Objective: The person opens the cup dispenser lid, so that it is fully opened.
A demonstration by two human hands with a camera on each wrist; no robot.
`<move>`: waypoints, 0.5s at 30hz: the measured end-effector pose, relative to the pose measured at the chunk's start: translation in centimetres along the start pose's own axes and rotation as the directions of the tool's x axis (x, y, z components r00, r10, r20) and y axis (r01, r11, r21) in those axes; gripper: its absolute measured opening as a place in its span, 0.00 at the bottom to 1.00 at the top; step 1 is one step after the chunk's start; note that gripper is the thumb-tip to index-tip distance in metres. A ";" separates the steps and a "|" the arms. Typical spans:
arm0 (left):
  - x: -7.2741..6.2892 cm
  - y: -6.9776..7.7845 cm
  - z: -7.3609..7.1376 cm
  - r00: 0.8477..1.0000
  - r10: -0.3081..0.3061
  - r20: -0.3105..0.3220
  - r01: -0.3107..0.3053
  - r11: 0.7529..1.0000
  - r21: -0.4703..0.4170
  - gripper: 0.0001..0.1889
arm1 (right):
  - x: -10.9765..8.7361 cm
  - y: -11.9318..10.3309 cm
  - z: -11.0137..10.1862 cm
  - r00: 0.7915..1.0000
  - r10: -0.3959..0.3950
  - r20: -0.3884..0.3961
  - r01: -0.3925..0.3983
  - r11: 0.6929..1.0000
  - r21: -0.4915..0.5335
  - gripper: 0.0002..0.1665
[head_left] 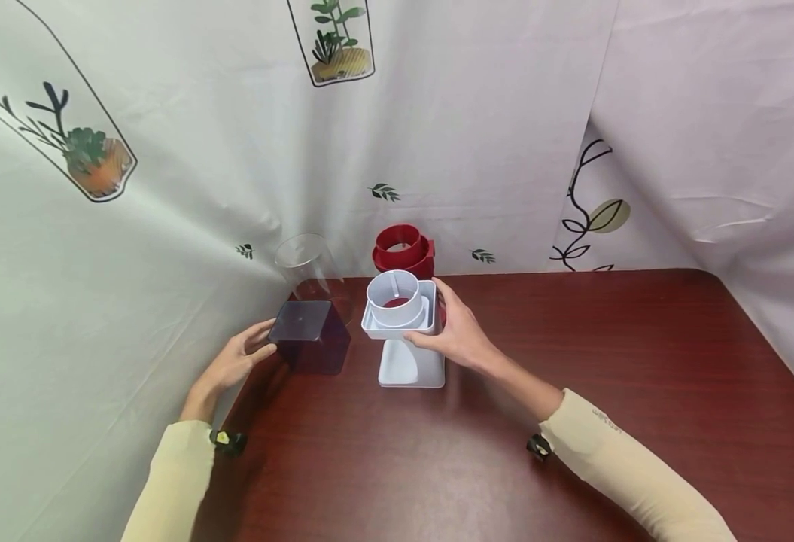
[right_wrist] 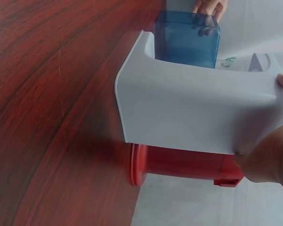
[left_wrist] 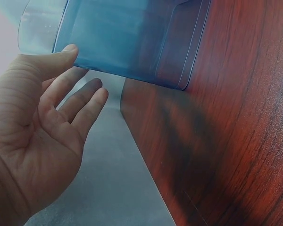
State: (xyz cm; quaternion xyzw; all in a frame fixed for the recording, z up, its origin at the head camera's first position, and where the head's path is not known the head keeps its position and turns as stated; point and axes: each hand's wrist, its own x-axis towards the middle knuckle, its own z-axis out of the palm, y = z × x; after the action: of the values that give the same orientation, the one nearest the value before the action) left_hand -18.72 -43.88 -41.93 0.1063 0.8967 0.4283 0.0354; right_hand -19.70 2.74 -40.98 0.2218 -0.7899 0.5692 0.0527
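In the head view, a white plastic stand with a round collar on top stands on the table. My right hand grips its upper part from the right, thumb at the front and fingers round the back. The right wrist view shows the smooth side of the white stand upright on the wood. Left of it is a translucent dark-blue square container. My left hand is at the container's left side, its fingers loosely extended. In the left wrist view the thumb tip overlaps the edge of the blue container.
Behind the white stand is a similar red stand with a round collar. A clear cylinder stands at the back left, behind the blue container. Patterned white cloth hangs along the back and left edges of the reddish-brown table.
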 end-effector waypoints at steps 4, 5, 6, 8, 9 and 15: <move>0.1 0.0 0.1 1.000 -0.002 0.002 0.002 1.000 -0.004 0.33 | 0.0 0.1 -0.2 1.000 0.014 0.003 -0.014 1.000 -0.007 0.65; 0.1 0.0 0.1 1.000 -0.004 0.004 0.004 1.000 -0.007 0.34 | 0.0 0.2 -0.2 1.000 0.013 0.002 -0.013 1.000 -0.007 0.65; 0.1 0.0 0.1 1.000 -0.006 0.004 0.006 1.000 -0.009 0.34 | 0.1 0.2 -0.3 1.000 0.013 0.001 -0.013 1.000 -0.007 0.65; 0.0 0.1 0.1 1.000 -0.007 0.006 0.007 1.000 -0.016 0.34 | 0.1 0.3 -0.4 1.000 0.018 0.002 -0.018 1.000 -0.008 0.66; 0.0 0.1 0.1 1.000 -0.007 0.005 0.007 1.000 -0.017 0.34 | 0.1 0.4 -0.4 1.000 0.021 0.006 -0.021 1.000 -0.006 0.66; -0.4 0.6 0.0 1.000 -0.012 -0.029 0.011 1.000 -0.014 0.34 | -0.4 0.6 -0.9 0.998 0.046 0.040 -0.046 0.999 -0.002 0.71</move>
State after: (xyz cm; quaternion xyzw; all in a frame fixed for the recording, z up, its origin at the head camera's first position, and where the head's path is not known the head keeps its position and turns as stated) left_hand -18.24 -43.55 -41.48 0.0945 0.8946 0.4360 0.0255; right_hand -19.72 3.82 -41.31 0.2151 -0.7961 0.5652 0.0239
